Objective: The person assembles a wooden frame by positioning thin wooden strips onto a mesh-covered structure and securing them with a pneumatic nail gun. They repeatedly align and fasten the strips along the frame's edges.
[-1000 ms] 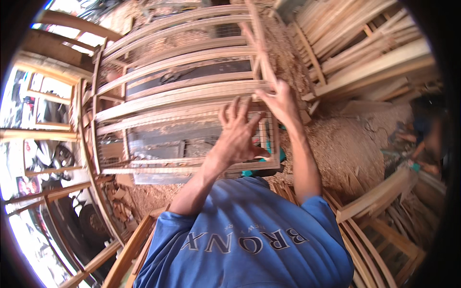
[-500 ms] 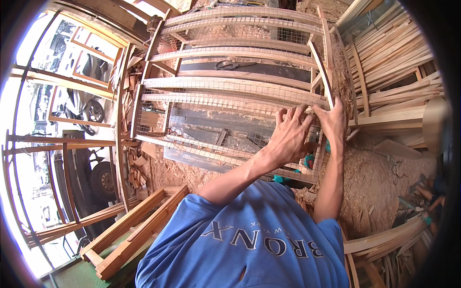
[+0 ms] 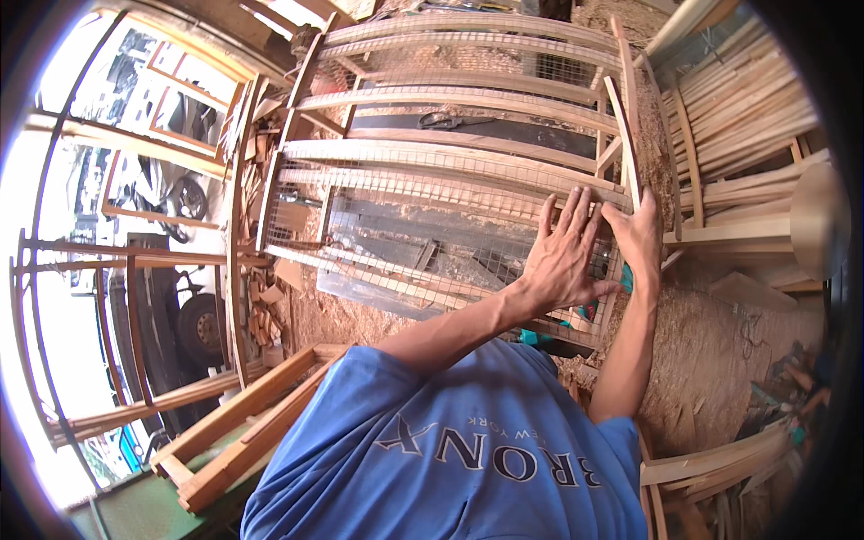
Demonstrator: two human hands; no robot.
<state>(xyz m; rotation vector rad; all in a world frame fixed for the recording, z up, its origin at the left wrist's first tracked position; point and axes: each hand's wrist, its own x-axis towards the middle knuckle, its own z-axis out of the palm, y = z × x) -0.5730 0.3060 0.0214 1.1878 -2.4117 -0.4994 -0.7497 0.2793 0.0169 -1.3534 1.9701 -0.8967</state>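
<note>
A slatted wooden frame covered with wire mesh stretches out in front of me. My left hand lies on the mesh near the frame's right side, fingers stretched out and apart. Just right of it, my right hand is closed around the near end of a narrow wooden strip that runs along the frame's right edge. The right thumb points toward the left fingers. The right fingers' far side is hidden. Partly covered by mesh and hands, teal tools lie beneath the near right corner.
Long wooden strips are stacked at the far right, and more lengths lie at the lower right. Wood shavings cover the floor. A joined wooden piece stands at lower left. Timber frames line the open left side.
My left hand has gone from curled fingers to stretched, spread fingers on the mesh. My right hand stays on the strip. The whole view has shifted slightly.
</note>
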